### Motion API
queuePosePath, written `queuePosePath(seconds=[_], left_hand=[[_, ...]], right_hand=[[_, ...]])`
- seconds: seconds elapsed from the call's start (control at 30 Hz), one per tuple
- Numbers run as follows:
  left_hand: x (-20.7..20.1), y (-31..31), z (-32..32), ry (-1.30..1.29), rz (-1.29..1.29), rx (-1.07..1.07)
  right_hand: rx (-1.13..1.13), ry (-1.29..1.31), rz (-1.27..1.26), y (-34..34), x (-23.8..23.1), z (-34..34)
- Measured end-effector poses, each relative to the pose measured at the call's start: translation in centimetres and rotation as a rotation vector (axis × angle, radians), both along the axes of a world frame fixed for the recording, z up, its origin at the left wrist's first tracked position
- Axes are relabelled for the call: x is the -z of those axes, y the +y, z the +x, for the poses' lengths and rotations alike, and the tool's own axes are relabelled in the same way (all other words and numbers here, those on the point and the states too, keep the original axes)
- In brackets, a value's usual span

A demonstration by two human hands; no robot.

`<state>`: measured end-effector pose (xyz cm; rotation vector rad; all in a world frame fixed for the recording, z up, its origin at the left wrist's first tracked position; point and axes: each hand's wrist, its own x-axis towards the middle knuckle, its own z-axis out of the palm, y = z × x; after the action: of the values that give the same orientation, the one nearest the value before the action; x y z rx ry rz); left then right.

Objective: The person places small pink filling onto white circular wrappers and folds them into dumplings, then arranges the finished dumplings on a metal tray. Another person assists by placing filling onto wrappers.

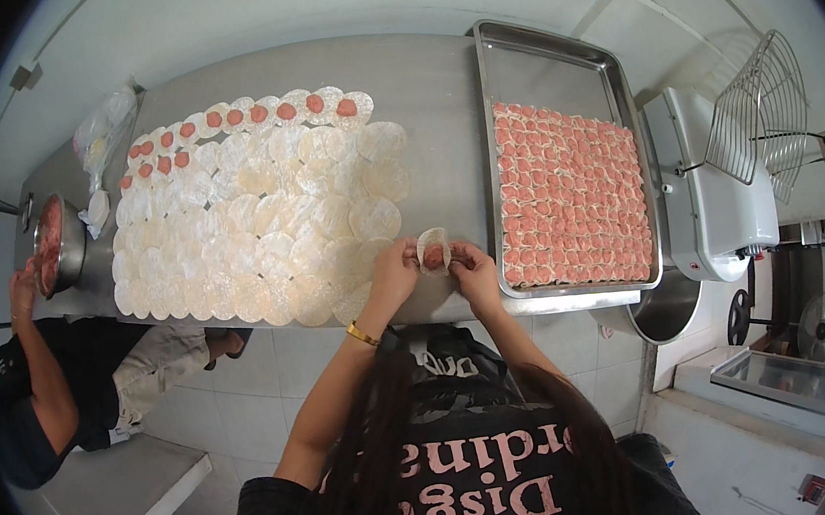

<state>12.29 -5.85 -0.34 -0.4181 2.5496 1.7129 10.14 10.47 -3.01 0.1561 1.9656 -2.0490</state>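
Observation:
Between my two hands, just above the table's front edge, is a round dumpling wrapper (pixel 432 239) folded up around a lump of pink meat filling (pixel 435 256). My left hand (pixel 399 271) pinches its left side, and my right hand (pixel 474 269) grips the right side. Left of my hands, rows of overlapping pale wrappers (pixel 258 223) cover the table; several at the far edge carry lumps of filling (pixel 286 111). On my right lies a large metal tray (pixel 552 52), its nearer part packed with rows of open-topped dumplings (pixel 572 195).
At the far left a co-worker's hand (pixel 24 288) reaches to a metal bowl (pixel 72 243) of pink filling. A plastic bag (pixel 103 139) lies behind the bowl. Right of the tray stand a white machine (pixel 717 185) with a wire guard (pixel 770 119) and a round metal bowl (pixel 667 306).

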Motion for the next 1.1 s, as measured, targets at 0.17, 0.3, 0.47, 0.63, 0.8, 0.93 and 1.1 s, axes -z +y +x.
queuePosePath(seconds=[0.17,0.3,0.47,0.63,0.8,0.93,1.1], left_hand=[[0.0,0.1,0.3,-0.013,0.070,0.047],[0.2,-0.4,-0.1,-0.046,0.201,0.003],[-0.4,-0.9,0.0,0.082,-0.038,0.004],[-0.6,-0.8,0.0,0.092,-0.029,-0.001],[-0.2,-1.1,-0.2,0.025,0.162,-0.022],[-0.3,-0.9,-0.3,-0.083,0.618,-0.103],[-1.6,-0.2,-0.3,-0.002,0.836,-0.115]], right_hand=[[-0.078,-0.001,0.151,0.0,-0.5,-0.2],[-0.065,-0.026,-0.003,0.0,-1.3,-0.8],[-0.130,0.242,0.260,-0.5,-2.3,-1.5],[-0.214,0.422,0.316,-0.6,-2.3,-1.5],[-0.129,0.116,0.225,-0.7,-2.4,-1.9],[0.007,0.049,-0.283,-1.4,-3.6,-1.6],[-0.113,0.108,-0.073,-0.8,-4.7,-1.3]])
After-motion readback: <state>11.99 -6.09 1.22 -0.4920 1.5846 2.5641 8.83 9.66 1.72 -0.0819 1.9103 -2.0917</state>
